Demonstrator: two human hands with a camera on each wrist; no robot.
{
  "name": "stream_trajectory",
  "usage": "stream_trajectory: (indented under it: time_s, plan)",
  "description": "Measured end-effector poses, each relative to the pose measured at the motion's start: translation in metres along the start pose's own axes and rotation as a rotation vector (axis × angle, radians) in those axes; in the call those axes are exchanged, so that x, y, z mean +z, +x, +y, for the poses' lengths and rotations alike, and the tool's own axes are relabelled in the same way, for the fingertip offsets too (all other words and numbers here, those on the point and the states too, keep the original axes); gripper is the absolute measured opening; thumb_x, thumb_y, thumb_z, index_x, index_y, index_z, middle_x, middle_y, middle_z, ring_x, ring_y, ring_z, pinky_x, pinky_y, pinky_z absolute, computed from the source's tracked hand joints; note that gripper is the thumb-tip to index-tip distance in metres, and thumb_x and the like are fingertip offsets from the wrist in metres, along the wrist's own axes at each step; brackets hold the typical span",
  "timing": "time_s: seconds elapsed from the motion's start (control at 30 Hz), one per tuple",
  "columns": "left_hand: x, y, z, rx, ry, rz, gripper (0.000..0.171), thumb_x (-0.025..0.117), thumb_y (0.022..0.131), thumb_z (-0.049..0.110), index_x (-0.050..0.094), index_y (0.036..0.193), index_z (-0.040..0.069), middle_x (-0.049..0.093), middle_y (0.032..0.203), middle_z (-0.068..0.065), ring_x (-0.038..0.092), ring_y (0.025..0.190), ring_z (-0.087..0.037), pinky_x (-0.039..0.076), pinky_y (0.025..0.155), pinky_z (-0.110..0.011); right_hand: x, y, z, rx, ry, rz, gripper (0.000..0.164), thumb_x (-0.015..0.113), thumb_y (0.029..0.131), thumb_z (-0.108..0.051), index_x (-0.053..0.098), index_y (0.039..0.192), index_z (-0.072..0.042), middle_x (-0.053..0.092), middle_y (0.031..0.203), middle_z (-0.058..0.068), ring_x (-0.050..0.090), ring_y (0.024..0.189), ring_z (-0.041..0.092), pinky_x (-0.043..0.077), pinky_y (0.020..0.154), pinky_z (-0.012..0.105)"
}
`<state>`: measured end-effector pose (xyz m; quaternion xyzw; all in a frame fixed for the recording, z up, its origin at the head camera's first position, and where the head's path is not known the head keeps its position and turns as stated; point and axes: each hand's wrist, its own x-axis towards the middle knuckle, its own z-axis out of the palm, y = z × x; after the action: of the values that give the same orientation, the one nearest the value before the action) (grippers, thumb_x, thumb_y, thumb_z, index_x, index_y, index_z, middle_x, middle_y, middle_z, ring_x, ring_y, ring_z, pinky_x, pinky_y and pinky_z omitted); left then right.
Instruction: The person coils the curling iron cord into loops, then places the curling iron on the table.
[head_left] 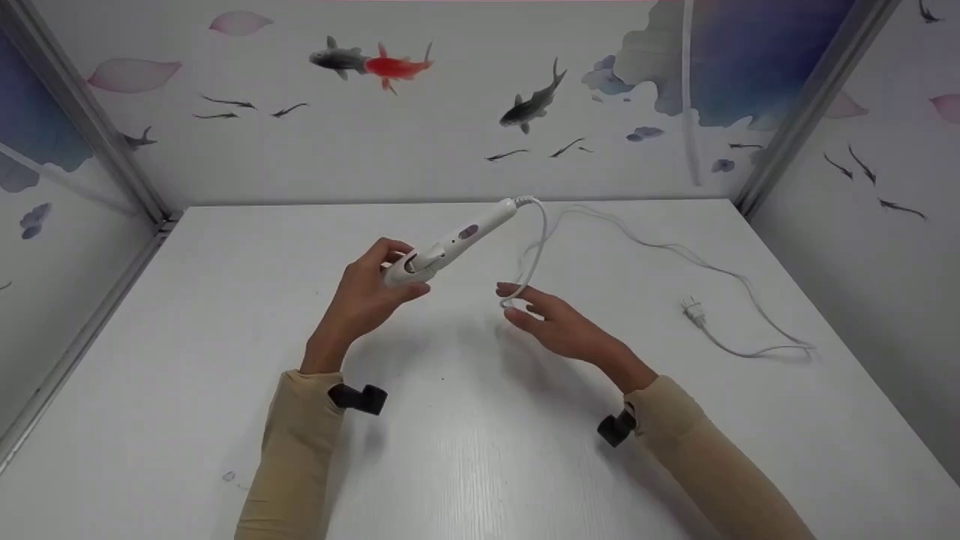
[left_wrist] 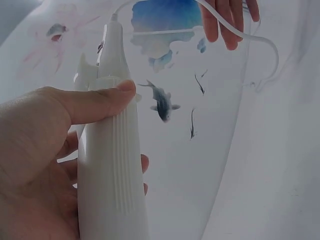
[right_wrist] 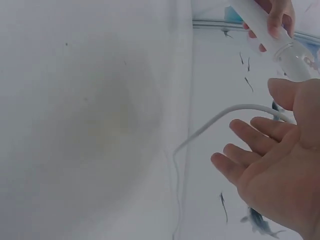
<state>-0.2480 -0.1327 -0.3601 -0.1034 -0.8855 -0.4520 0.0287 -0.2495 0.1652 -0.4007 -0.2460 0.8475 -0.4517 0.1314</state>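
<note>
A white hair curling iron (head_left: 469, 234) is tilted above the table, its cord end up and to the right. My left hand (head_left: 373, 294) grips its wide end, thumb lying across the ribbed side in the left wrist view and the other fingers behind, partly hidden. A small dark window shows on the handle. From the upper end the white cord (head_left: 541, 244) loops down toward my right hand (head_left: 562, 324). That hand is held out with fingers spread loosely, and the cord's loop overlaps its fingertips in the head view. In the right wrist view its palm (right_wrist: 280, 185) holds nothing.
The rest of the cord trails over the white table (head_left: 480, 450) along the back and right side, ending in a plug (head_left: 694, 311). White panels with painted fish (head_left: 532, 105) stand behind and at both sides. Each sleeve carries a small black camera mount (head_left: 367, 399).
</note>
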Motion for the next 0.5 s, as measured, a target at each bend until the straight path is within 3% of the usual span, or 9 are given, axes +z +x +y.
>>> stream_trajectory:
  time_s: [0.13,0.27,0.4,0.5]
  plan:
    - [0.0017,0.0015,-0.002,-0.017,-0.004,-0.007,0.055,0.078,0.087,0.022,0.051,0.135,0.017,0.059,0.135,-0.011,0.057,0.125,-0.031,0.045,0.103,-0.053,0.0061,0.0045,0.0036,-0.03,0.098,0.016,0.04,0.042,0.108,-0.036,0.059,0.135,-0.011,0.057,0.145,0.007,0.048,0.139,0.025,0.034,0.117,0.051]
    - [0.0041,0.0036,-0.0027,-0.031,-0.008,-0.014,0.057,0.077,0.088,0.023,0.049,0.137,0.017,0.058,0.137,-0.012,0.056,0.125,-0.031,0.045,0.103,-0.053,0.0068,0.0048,0.0035,-0.047,0.145,0.048,0.039,0.039,0.109,-0.033,0.065,0.117,-0.005,0.068,0.119,0.01,0.059,0.12,0.023,0.041,0.11,0.052]
    - [0.006,0.0044,-0.0052,-0.05,-0.02,-0.018,0.057,0.076,0.089,0.024,0.048,0.139,0.017,0.057,0.137,-0.012,0.056,0.125,-0.031,0.046,0.102,-0.051,0.0059,0.0038,0.0027,-0.077,0.219,0.028,0.039,0.037,0.11,-0.029,0.06,0.11,0.003,0.061,0.092,0.012,0.062,0.088,0.019,0.053,0.09,0.041]
    - [0.0074,0.0043,-0.007,-0.054,-0.011,-0.033,0.058,0.076,0.089,0.024,0.047,0.139,0.016,0.057,0.137,-0.012,0.057,0.122,-0.031,0.047,0.1,-0.05,0.0049,0.0029,0.0033,-0.089,0.236,0.011,0.038,0.037,0.11,-0.025,0.058,0.106,0.007,0.051,0.08,0.007,0.051,0.069,0.014,0.049,0.067,0.026]
